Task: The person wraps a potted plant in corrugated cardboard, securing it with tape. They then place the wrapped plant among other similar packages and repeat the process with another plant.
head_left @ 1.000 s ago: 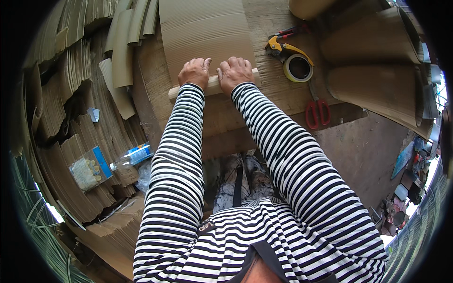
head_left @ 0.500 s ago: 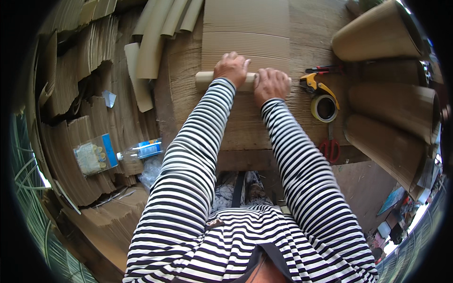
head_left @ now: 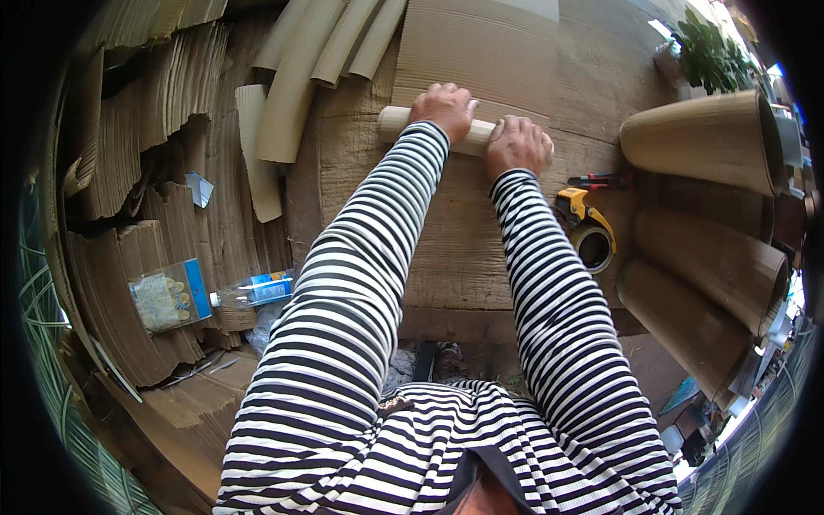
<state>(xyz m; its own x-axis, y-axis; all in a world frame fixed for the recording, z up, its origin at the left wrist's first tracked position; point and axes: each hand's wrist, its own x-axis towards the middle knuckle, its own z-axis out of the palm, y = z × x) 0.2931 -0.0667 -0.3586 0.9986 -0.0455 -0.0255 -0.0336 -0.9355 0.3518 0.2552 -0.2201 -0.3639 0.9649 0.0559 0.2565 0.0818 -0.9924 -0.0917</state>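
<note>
Across the wooden table lies a narrow cardboard roll (head_left: 394, 124), slightly tilted, its right end nearer to me. My left hand (head_left: 444, 112) is curled over its middle, the fingertips on the far side. Toward the right end, my right hand (head_left: 519, 146) presses on the roll with bent fingers. A flat cardboard sheet (head_left: 476, 51) stretches away beyond the roll and meets its far side. Whether anything is inside the roll cannot be seen. Right of my right hand sits a yellow tape dispenser (head_left: 573, 204) holding a tape roll (head_left: 593, 247). A red-and-black cutter (head_left: 601, 181) lies just behind it.
Large curved cardboard pieces (head_left: 699, 142) stand along the right side, with a plant (head_left: 708, 51) beyond. Several narrow curved strips (head_left: 300, 86) lie at the far left. Stacked cardboard (head_left: 112, 300) fills the left, carrying a plastic bottle (head_left: 257, 290) and a clear packet (head_left: 167, 296).
Both hands and the roll have moved away from me over the sheet, and the roll has become more tilted. The view has shifted; red scissors seen earlier are now hidden behind my right sleeve.
</note>
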